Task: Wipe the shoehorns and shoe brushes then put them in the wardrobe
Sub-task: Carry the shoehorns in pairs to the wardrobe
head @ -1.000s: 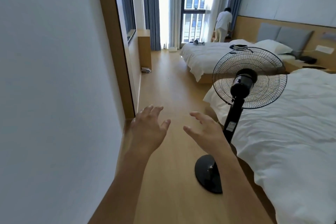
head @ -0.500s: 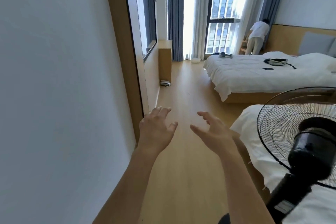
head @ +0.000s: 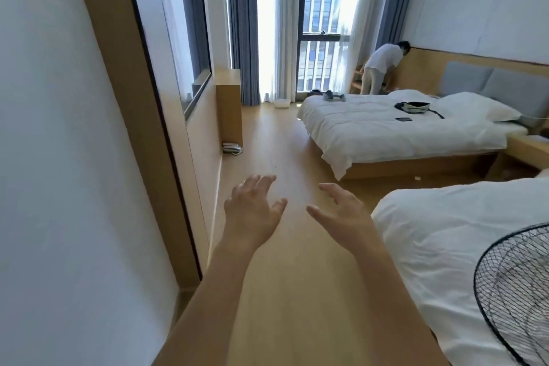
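My left hand (head: 252, 211) and my right hand (head: 341, 214) are stretched out in front of me above the wooden floor, side by side with a gap between them. Both have relaxed, spread fingers and hold nothing. No shoehorn, shoe brush, cloth or wardrobe shows in the head view.
A white wall (head: 59, 187) and a wood-framed panel (head: 142, 116) run along my left. A near bed (head: 445, 246) and a black fan grille (head: 517, 291) are at my right. A far bed (head: 401, 134) with a bag lies ahead; a person (head: 380, 68) bends by the window.
The view has moved forward down the aisle and past the fan, which has slid to the lower right edge. Both hands stay open and held out.
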Action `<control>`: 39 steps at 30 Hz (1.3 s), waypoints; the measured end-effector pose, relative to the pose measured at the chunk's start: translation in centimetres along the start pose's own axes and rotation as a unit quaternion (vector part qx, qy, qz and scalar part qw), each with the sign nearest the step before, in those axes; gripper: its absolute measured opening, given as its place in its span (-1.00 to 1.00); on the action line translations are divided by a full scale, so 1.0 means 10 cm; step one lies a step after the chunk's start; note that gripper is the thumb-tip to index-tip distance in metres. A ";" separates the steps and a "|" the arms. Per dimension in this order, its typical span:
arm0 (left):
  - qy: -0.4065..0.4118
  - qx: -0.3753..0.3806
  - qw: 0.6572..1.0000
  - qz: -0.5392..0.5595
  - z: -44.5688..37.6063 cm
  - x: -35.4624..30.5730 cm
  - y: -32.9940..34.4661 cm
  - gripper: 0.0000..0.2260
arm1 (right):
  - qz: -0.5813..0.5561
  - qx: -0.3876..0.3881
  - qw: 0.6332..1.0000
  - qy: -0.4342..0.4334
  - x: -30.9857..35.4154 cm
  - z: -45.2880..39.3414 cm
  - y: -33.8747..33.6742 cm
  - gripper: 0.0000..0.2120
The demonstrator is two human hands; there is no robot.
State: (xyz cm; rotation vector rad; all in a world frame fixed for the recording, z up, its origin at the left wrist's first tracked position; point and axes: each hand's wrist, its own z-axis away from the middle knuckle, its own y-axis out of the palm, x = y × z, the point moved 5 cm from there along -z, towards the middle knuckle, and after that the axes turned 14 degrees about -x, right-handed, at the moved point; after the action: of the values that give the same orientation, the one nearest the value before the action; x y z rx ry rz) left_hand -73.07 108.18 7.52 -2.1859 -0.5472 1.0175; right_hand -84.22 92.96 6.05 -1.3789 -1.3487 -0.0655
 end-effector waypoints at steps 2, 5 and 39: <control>0.017 0.008 1.000 0.000 -0.50 0.09 0.16 -0.54 | 0.002 -0.012 1.000 0.011 0.07 -0.41 0.16 -0.46; 0.045 0.013 0.999 -0.009 -1.21 0.19 0.39 -0.54 | 0.012 -0.031 0.999 0.022 0.15 -0.97 0.38 -0.45; 0.114 0.081 0.988 0.069 -6.78 -0.31 4.48 -0.52 | 0.031 -0.077 0.988 0.130 -1.67 -7.06 1.93 -0.47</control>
State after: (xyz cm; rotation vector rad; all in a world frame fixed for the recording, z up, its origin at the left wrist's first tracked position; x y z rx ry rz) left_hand -17.45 48.88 9.93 -2.1795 -0.2035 0.8352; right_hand -32.35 38.69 7.00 -1.4834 -1.1015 -0.3031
